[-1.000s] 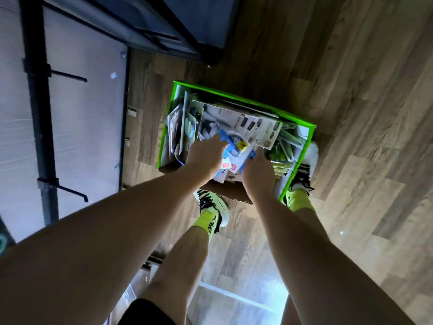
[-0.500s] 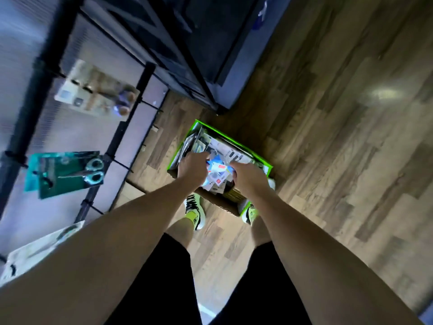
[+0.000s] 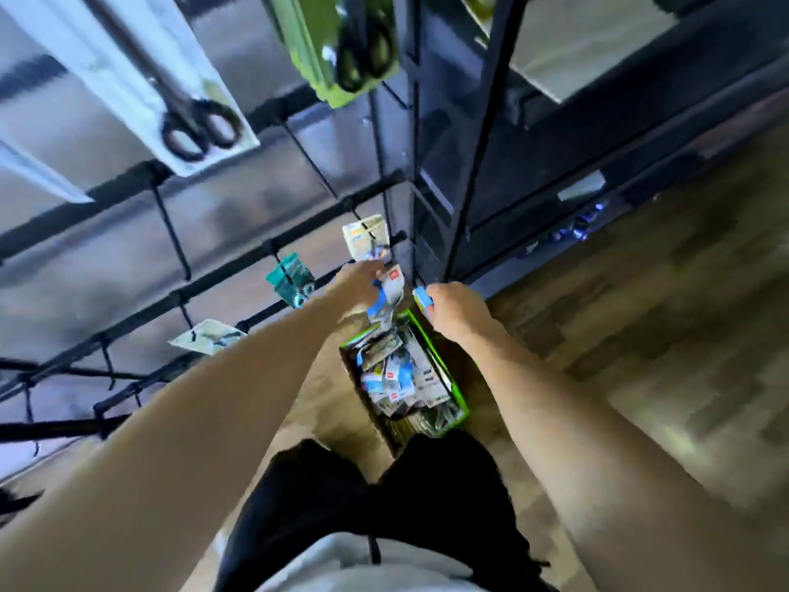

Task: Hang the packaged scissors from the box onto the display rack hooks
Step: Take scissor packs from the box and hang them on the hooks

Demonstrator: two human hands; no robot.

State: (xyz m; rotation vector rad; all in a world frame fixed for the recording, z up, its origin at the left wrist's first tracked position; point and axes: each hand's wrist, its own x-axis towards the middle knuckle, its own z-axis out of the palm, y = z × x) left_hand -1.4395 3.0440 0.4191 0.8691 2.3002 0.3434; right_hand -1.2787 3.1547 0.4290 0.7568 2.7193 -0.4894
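Note:
A green-rimmed box [image 3: 444, 369] full of packaged scissors stands on the wooden floor below my hands. My left hand [image 3: 358, 282] grips a white and blue scissors pack [image 3: 390, 292] lifted above the box. My right hand [image 3: 452, 307] holds a smaller blue pack [image 3: 422, 299] just to its right. The black display rack [image 3: 179, 292] with its hooks fills the left. Packs hang on it: a white one with black scissors [image 3: 188, 104], a green one [image 3: 341, 49], a teal one [image 3: 292, 277] and a pale one [image 3: 367, 237].
A dark shelving unit [image 3: 491, 155] stands right of the rack, close behind my hands. Another white pack [image 3: 209, 337] hangs low on the rack. Several rack hooks are bare. Wooden floor [image 3: 640, 314] stretches to the right. My legs in black shorts are below.
Both hands have risen out of the box, each with a pack. My view has swung up, bringing the rack and its hanging packs into sight.

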